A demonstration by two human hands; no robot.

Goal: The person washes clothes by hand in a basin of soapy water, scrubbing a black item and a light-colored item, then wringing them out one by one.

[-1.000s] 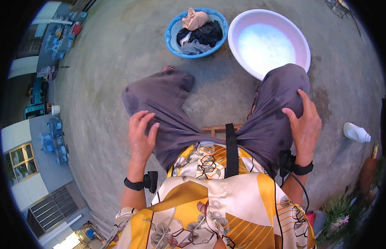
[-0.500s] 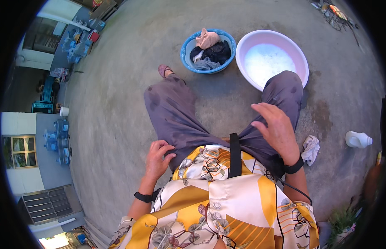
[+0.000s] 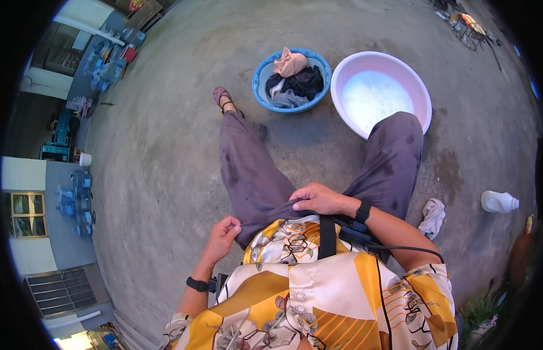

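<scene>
Both my hands grip the purple-grey trousers (image 3: 252,169) I am wearing, at the upper part of the left leg. My left hand (image 3: 222,238) pinches the cloth at the outer thigh. Closed on a fold nearer the crotch is my right hand (image 3: 318,199), stretching the fabric between the two. Dark wet spots mark the trousers. Beyond my knees stand a blue basin (image 3: 258,96) with dark, grey and peach clothes (image 3: 300,81) in it, and a pale pink basin (image 3: 422,96) of foamy water (image 3: 376,96), partly hidden by my right knee.
A crumpled whitish cloth (image 3: 432,219) lies on the concrete at my right, with a white jug (image 3: 499,202) farther out. Potted greenery (image 3: 477,312) stands at the lower right. Along the left wall are large blue water bottles (image 3: 76,201) and a white bucket (image 3: 85,159).
My right hand has come down and left from above the right thigh and taken hold of the trousers. My left hand has closed on the cloth. The left leg has stretched farther out.
</scene>
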